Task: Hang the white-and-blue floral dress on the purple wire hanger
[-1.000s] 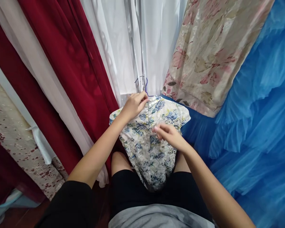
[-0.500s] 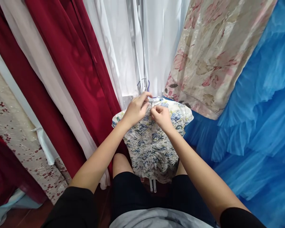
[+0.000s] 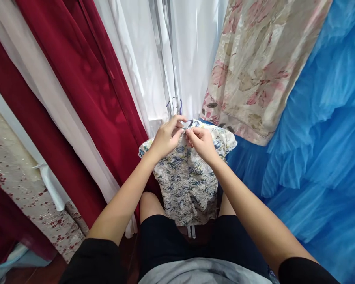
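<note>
A short-sleeved floral blouse (image 3: 177, 189), white with blue and yellow flowers, hangs in front of my knees on a purple hanger (image 3: 181, 106). At its neckline my left hand (image 3: 169, 136) pinches the left edge of the collar between thumb and fingers. Close beside it, my right hand (image 3: 199, 141) pinches the fabric at the top of the front opening. My fingertips almost meet there; any button or fastener between them is too small to make out.
Red drapes (image 3: 85, 67) and a pale pink cloth hang at left. White fabric (image 3: 192, 59) with grey straps hangs behind the blouse. To the right are a beige floral cloth (image 3: 254, 75) and ruffled blue tulle (image 3: 322, 130).
My right hand has shifted up and slightly left, its fingers now extended closer to my left fingertips at the neckline. The blouse's right side has drawn slightly inward.
</note>
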{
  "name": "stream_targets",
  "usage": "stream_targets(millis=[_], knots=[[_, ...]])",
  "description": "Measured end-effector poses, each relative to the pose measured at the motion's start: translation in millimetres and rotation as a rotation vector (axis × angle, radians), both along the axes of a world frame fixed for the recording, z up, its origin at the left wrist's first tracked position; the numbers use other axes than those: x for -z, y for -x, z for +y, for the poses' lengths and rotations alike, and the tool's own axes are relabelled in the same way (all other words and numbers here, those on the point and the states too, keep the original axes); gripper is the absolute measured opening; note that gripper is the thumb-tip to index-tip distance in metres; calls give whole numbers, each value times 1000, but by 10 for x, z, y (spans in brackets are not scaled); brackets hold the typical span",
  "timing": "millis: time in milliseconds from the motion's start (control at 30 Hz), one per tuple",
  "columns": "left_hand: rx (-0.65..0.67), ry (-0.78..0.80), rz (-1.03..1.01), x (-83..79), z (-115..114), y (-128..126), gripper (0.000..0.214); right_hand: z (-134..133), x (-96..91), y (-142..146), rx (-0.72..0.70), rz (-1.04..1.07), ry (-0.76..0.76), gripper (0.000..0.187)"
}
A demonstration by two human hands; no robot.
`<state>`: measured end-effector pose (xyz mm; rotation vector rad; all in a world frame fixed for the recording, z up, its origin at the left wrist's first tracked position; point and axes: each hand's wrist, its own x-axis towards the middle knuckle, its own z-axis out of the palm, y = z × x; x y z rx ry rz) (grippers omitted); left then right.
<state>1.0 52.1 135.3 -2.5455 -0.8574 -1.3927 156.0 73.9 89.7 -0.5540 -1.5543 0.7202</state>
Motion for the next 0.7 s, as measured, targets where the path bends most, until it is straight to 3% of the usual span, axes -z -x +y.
stream_targets(millis=[167, 267, 333, 433, 500, 700], knots=[[-102, -53, -341, 77, 269, 232, 20, 38, 170, 13, 94, -181, 88, 38], [-177, -32, -639, 182, 530, 655, 17, -26, 212, 19, 46, -233, 118, 35], [-214, 17, -876, 341, 660, 963, 19, -90, 232, 40, 8, -266, 138, 34], [-250, 230, -1319, 743, 709, 1242, 27, -171, 328, 102, -64, -269, 195, 34], [-255, 363, -1519, 1093, 657, 1236, 29, -210, 453, 147, -114, -196, 250, 35], [-177, 521, -1621, 2132, 275, 659, 24, -321, 934, 50, -96, 242, 553, 34]])
